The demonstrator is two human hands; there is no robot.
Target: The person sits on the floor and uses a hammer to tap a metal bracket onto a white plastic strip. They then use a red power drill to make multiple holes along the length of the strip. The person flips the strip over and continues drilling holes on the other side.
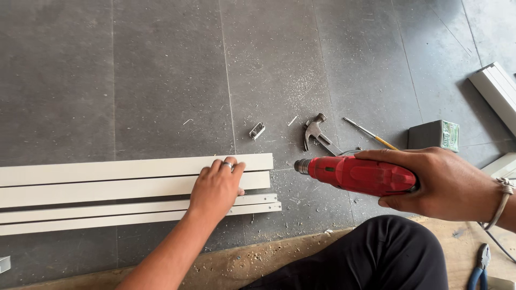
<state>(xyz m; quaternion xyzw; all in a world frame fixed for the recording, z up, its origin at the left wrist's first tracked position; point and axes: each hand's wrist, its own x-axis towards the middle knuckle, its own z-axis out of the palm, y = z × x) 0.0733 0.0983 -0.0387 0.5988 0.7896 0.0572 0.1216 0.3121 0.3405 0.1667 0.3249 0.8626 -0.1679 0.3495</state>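
My left hand (216, 185) lies flat, fingers spread, on the right end of long white metal profiles (107, 188) laid side by side on the dark floor. A ring sits on one finger. My right hand (446, 182) grips a red power drill (357, 174), held level with its chuck pointing left at the profiles' end, a short gap away. Metal shavings are scattered on the floor around the drill's tip.
A claw hammer (317, 133), a yellow-handled screwdriver (371, 133) and a small metal bracket (257, 130) lie beyond the drill. A small green-sided box (435, 135) and more white profiles (497, 91) are at right. Blue-handled pliers (480, 266) rest bottom right. My dark-trousered knee (387, 252) is in front.
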